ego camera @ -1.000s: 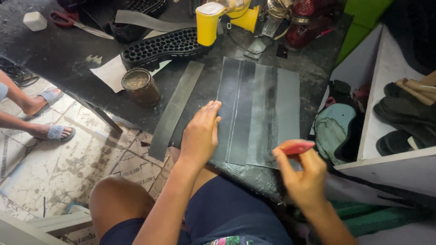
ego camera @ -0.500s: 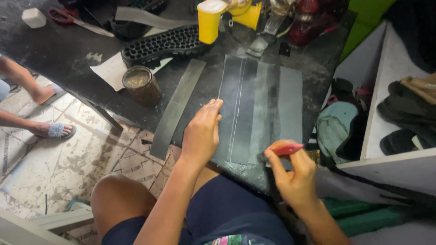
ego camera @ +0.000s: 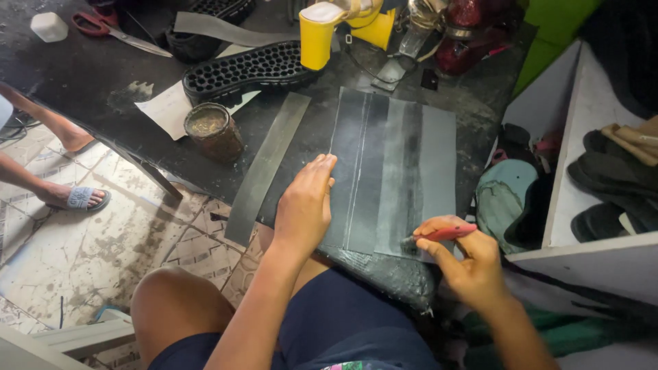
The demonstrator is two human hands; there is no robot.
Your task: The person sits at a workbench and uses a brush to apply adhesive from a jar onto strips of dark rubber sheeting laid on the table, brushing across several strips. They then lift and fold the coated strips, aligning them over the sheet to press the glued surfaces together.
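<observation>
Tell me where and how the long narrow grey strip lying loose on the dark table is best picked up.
Probably at the near end of the long narrow grey strip, which appears to jut past the edge of the dark table, so fingers can pinch it from above and below. The rest lies flat. Come from the left: the left hand, pressing the grey sheet, is closest; the right hand holds a red-handled tool.

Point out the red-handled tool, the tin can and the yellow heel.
Red-handled tool [ego camera: 449,233], head view, middle of the red handle in the right hand.
Tin can [ego camera: 214,131], head view, its side wall.
Yellow heel [ego camera: 317,42], head view, the block heel's front face.
</observation>
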